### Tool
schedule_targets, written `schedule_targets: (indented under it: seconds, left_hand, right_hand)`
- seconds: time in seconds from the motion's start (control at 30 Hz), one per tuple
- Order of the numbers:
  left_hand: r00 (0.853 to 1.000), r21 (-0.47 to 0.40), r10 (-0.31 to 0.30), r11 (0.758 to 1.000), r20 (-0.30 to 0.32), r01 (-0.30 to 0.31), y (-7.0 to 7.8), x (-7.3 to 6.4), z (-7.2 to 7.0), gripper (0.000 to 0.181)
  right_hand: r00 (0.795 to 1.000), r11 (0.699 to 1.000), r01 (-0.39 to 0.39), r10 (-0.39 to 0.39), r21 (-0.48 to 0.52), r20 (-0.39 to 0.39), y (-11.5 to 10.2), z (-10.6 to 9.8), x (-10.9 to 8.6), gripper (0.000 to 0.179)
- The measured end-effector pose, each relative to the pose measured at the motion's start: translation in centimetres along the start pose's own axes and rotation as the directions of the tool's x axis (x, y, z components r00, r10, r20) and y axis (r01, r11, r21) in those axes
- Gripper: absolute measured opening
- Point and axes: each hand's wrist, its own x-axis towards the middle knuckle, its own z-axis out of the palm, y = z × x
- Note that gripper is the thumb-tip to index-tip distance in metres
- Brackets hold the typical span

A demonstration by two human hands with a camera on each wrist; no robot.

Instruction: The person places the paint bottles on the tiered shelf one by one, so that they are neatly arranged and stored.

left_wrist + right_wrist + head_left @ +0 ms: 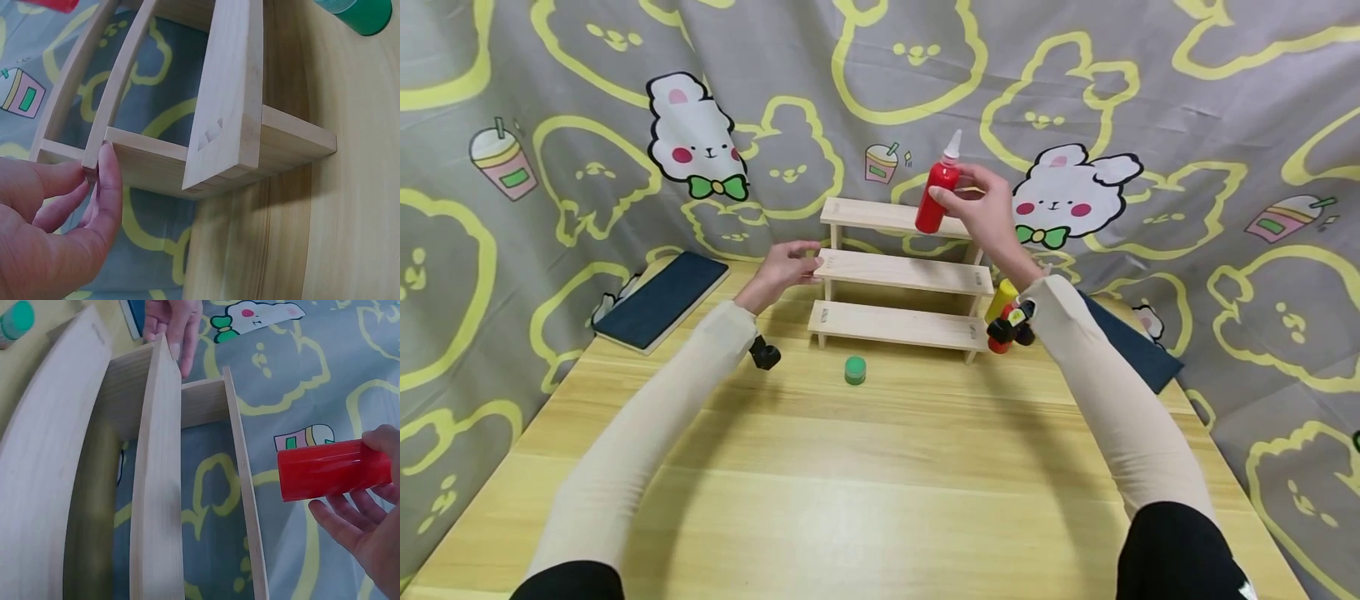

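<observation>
A red squeeze bottle (934,200) with a white pointed nozzle is in my right hand (988,208), tilted slightly and raised in front of the top tier. Its smooth red base (319,470) shows in the right wrist view, apart from the wood. A three-tier wooden stand (902,272) is on the table by the patterned cloth. With thumb and fingers, my left hand (784,268) pinches the left end of its middle tier; the left wrist view shows this grip (62,231) closely. Below the stand's front sits a small green-lidded jar (855,372).
A yellow bottle (1001,298) and a red object (998,342), partly hidden by the wrist camera, are beside the stand's right end. Dark blue flat pads lie at left (662,300) and right (1131,342). Patterned cloth (790,75) hangs around the table.
</observation>
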Motion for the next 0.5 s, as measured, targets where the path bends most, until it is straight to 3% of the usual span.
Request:
schedule_targets:
  seconds: [0.27, 0.5]
  left_hand:
    - [1.000, 0.001, -0.015, 1.000, -0.006, 0.015, 0.0, 0.0, 0.1, 0.048]
    - [0.999, -0.011, -0.029, 1.000, -0.013, 0.029, 0.0, 0.0, 0.1, 0.047]
  right_hand:
    - [1.000, 0.999, 0.015, -0.015, 0.028, -0.001, 0.8, 3.4, 2.2, 0.045]
    - [0.999, 0.998, 0.034, -0.035, -0.057, -0.011, 1.3, 6.8, 3.4, 0.045]
